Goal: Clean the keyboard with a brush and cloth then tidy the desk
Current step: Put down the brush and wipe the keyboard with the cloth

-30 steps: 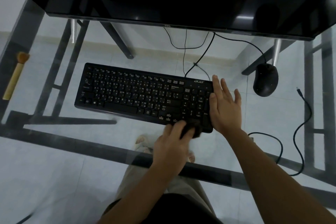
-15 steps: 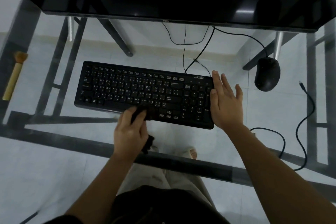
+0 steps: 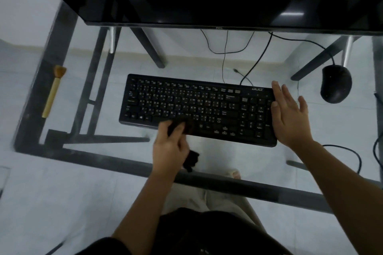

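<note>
- Wiping with a dark cloth bunched in my left hand, fingers pinched on it, at the keyboard front edge.
- Keyboard's long axis runs along the table front edge; uncleaned keys lie both ways.
- My right hand, fingers spread flat, braces its right end.

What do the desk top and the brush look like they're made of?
Desk top: clear glass on a dark, probably metal frame; the floor and the person's feet show through it. Brush: pale handle, likely wood or bamboo, with a tuft of brownish bristles; whether natural or synthetic is not discernible.
</note>
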